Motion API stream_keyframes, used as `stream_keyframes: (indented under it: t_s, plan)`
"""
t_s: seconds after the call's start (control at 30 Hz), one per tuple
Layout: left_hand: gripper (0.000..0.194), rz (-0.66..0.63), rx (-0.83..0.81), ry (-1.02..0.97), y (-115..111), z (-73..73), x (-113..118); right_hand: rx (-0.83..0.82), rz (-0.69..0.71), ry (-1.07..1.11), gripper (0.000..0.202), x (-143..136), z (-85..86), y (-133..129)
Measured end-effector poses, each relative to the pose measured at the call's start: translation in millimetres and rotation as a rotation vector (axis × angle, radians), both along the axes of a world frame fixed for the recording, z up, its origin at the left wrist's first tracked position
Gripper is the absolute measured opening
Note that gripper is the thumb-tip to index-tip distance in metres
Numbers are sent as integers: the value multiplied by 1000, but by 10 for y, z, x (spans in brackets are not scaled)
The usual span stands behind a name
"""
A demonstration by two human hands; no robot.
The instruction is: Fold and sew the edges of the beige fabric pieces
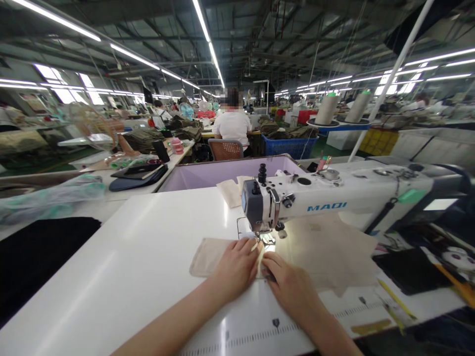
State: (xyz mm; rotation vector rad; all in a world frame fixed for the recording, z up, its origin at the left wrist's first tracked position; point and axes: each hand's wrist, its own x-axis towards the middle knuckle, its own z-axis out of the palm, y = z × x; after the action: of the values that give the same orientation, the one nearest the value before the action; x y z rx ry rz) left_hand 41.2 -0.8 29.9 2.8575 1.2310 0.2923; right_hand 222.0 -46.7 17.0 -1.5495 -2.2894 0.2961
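Note:
My left hand [239, 264] lies flat on a small beige fabric piece [208, 257], fingers stretched toward the presser foot [267, 240] of a white sewing machine [326, 198]. Just right of it, my right hand [289, 277] is closed, its fingertips beside the fabric's right edge near the foot. Something small and dark shows under the right fingers; I cannot make out what it is. A lamp lights the needle area. Under the machine arm a larger beige fabric sheet [326, 252] is spread on the white table [148, 257].
Another beige piece [230, 193] lies behind the machine head, by a lilac bin [208, 173]. Black cloth [44, 257] covers the left side. A dark tablet-like slab [410, 269] and a yellow strip [397, 299] lie right. A person in white [233, 126] sits ahead.

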Motion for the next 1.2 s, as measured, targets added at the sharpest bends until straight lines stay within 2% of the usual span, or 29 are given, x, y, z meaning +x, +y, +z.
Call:
stream_keyframes:
  t_s: [0.33,0.5,0.6,0.7,0.93,1.2]
  plan:
    - [35,-36,32,5,20,9,-37,-4,3,1,36,7,23,5]
    - [36,-58,3,33,-173,-28,-55,-9,37,-25,37,45,0,-121]
    - [39,-123,-34,63,-307,-39,-75,17,58,-28,47,76,-59,-202]
    - [42,-145,-44,69,-344,-4,-88,31,63,-30,53,88,-89,-209]
    - [29,-136,-83,-2,-199,114,-88,-6,35,-8,38,52,32,-46]
    - [26,-123,-62,-31,31,101,-101,5,26,8,34,16,114,153]
